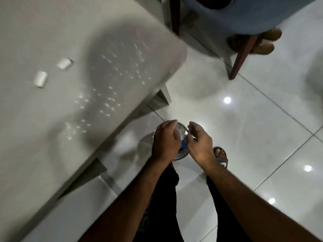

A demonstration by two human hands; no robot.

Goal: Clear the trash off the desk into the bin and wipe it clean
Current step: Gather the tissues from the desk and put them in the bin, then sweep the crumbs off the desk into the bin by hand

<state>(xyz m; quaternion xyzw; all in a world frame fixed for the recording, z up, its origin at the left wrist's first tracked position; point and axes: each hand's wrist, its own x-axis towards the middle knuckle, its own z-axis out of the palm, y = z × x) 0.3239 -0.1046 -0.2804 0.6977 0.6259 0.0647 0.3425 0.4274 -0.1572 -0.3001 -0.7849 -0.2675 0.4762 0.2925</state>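
Head view is showing your two hands hovering together over the bin [181, 154] on the floor, just off the bench corner. Your left hand [165, 143] is curling loosely, fingers bent downward, and your right hand [199, 142] is cupping beside it with the fingers half spread. Something pale and crumpled is sitting between them [181, 131], right over the bin mouth; whether you are gripping it or it is already lying inside, the blur is not letting me tell.

To do this drop well, you are best keeping both hands directly above the opening and low, so that light scraps are falling straight in and not drifting onto the floor [244, 137]. Spreading the fingers fully and brushing palm against palm should be shaking loose anything clinging.

The bin is standing upright, its round mouth facing up toward you, its long axis running vertically, so it is looking like a circle from here. It is standing close by your sandalled foot [221, 155].

Further out, the bench [35, 137] is not yet clear: two small white rolled pieces [40, 81] [64, 63] are lying near its left side, a little apart, each with its long axis slanting up to the right. Pale specks [111, 88] are scattered across the middle; whether crumbs or light spots, I cannot say. Wiping is looking like it remains ahead.
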